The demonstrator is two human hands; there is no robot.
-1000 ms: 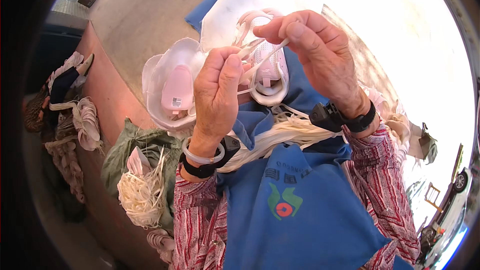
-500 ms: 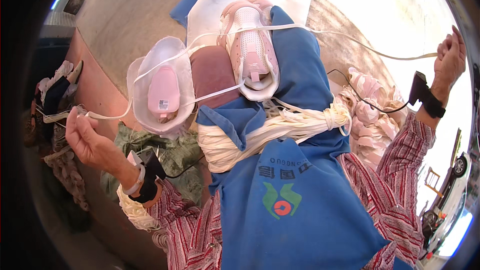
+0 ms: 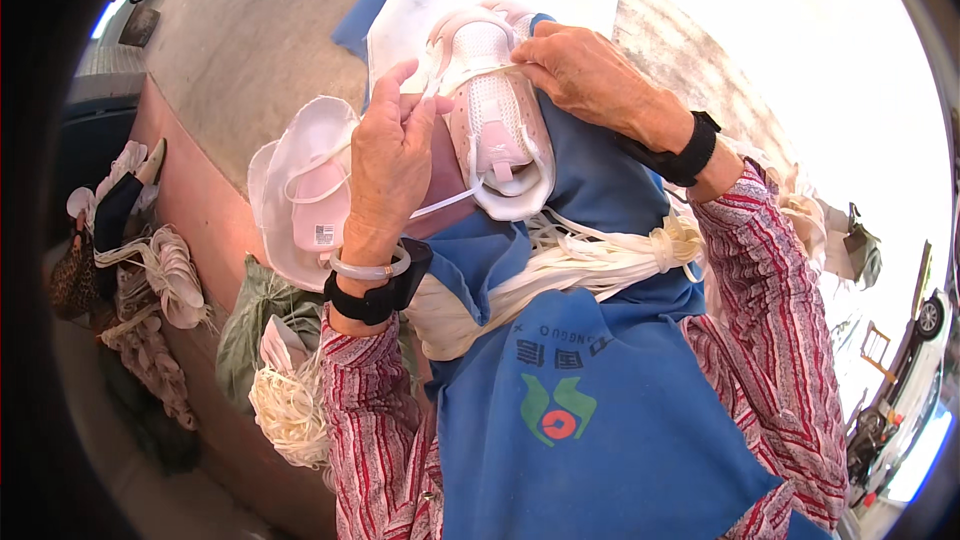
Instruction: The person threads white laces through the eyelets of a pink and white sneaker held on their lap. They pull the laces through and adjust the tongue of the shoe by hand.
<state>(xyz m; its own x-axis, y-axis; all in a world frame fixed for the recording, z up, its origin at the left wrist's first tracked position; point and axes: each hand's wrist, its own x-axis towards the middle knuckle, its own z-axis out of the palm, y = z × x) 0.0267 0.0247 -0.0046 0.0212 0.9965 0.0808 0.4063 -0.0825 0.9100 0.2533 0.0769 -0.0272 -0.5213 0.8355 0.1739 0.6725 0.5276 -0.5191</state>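
Note:
A pink-and-white sneaker upper (image 3: 500,105) lies across my lap, its opening toward me. My left hand (image 3: 392,155) is at the sneaker's left side, thumb and fingertips closed on a white shoelace (image 3: 448,202). My right hand (image 3: 600,78) reaches over the sneaker's far right side. Its fingertips pinch the lace where it crosses the sneaker's front part. Left of the sneaker rests a white, cup-like shoe piece (image 3: 335,125) with a pink, labelled tongue-like pad (image 3: 320,210) inside, partly behind my left hand.
A bundle of cream laces (image 3: 560,265) lies across my blue apron (image 3: 610,420). More laces (image 3: 290,410) hang by my left forearm, near a green sack (image 3: 245,340). Shoe parts (image 3: 175,275) are heaped at far left. A white car (image 3: 915,380) stands far right.
Both hands have come in from far apart to the sneaker. The lace, stretched wide between them before, is now gathered close at the sneaker's front.

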